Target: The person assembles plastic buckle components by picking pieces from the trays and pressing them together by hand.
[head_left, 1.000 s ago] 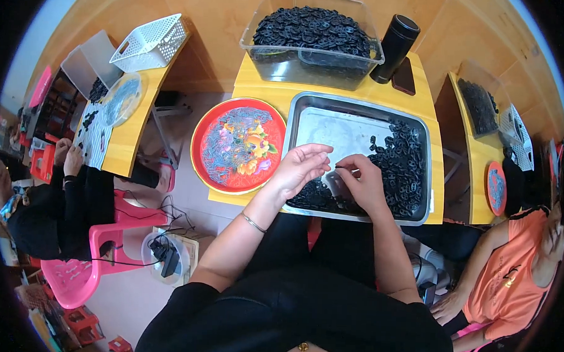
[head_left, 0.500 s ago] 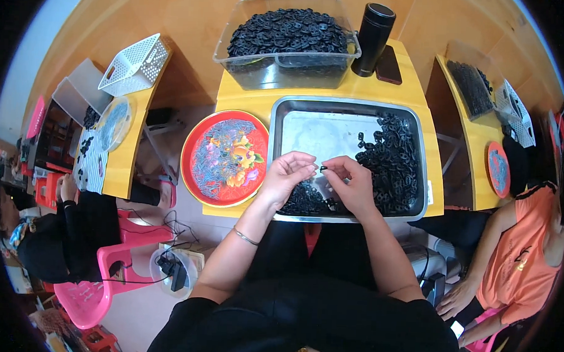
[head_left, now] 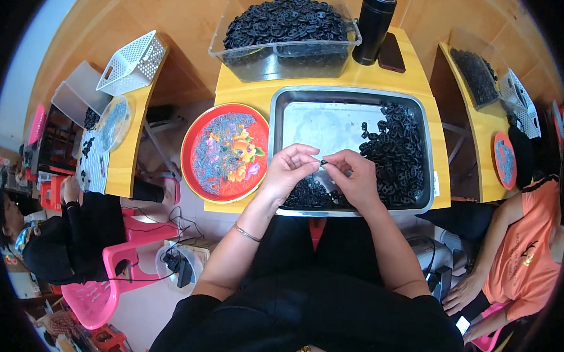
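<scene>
Both hands meet over the near part of a steel tray (head_left: 277, 135). A small black plastic piece (head_left: 323, 162) sits between the fingertips, pinched by my right hand (head_left: 356, 178). My left hand (head_left: 287, 173) is closed in a pinch against its left side; whatever those fingers hold is too small to make out. Loose black plastic pieces (head_left: 397, 158) fill the tray's right side, and a pile of smaller black pieces (head_left: 306, 194) lies beneath my hands. Left of the tray, a round red flowered tray (head_left: 197, 126) carries many thin grey pins (head_left: 211, 164).
A clear bin (head_left: 286, 67) heaped with black pieces stands at the back, beside a black flask (head_left: 374, 30) and a dark phone (head_left: 392, 54). People sit at yellow tables on both sides. A pink chair (head_left: 107, 281) and a bucket with cables (head_left: 179, 268) are at lower left.
The view has shifted slightly. My left fingertips have closed in on the small black piece, which was held by my right fingers with a small gap between the hands.
</scene>
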`<state>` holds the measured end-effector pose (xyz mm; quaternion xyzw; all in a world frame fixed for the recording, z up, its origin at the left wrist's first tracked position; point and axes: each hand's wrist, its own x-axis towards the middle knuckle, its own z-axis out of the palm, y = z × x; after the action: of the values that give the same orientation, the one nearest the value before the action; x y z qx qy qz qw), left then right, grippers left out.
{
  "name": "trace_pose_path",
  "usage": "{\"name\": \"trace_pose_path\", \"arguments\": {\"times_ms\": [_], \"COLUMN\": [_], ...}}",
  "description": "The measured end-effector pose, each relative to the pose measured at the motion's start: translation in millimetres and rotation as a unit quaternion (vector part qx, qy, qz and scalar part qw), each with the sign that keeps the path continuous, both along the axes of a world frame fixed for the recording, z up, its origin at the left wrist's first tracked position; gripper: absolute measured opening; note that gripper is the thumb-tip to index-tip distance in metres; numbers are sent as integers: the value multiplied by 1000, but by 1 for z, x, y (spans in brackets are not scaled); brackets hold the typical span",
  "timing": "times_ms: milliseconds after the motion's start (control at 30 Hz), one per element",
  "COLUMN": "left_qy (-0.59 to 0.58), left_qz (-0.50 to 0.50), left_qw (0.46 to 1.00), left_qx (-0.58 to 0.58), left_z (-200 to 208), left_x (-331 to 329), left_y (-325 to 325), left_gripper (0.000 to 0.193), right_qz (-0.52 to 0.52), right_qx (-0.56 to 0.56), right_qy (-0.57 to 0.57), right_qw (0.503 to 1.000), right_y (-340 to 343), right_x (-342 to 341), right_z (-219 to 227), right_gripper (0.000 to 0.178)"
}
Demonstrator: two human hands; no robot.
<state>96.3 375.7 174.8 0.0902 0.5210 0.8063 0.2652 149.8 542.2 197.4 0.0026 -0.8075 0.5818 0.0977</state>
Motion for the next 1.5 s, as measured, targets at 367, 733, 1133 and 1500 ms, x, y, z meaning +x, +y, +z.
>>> {"name": "trace_pose_path", "arguments": {"times_ms": [367,733,1133,1500], "left_qy": [37,52,99,116], "left_qz": [28,-26,-7,3], "left_qw": [999,996,993,989], "left_qx": [1,-65,-67,-88], "left_z": [5,-5,-5,0], "left_x": [1,2,3,6], "left_y": [7,6,7,6], "left_gripper": [35,16,7,7], "right_qz": [2,-27,-6,18], "right_qx": [-61,-4,-13,-53], "right_qy": [-31,-4,-10,-23], "right_qw": [998,1000,1000,998], "right_y": [2,2,3,4], "right_x": [-2,2,-1,2], "right_z": [-2,-3,-2,0], "right_gripper": [15,14,13,9]}}
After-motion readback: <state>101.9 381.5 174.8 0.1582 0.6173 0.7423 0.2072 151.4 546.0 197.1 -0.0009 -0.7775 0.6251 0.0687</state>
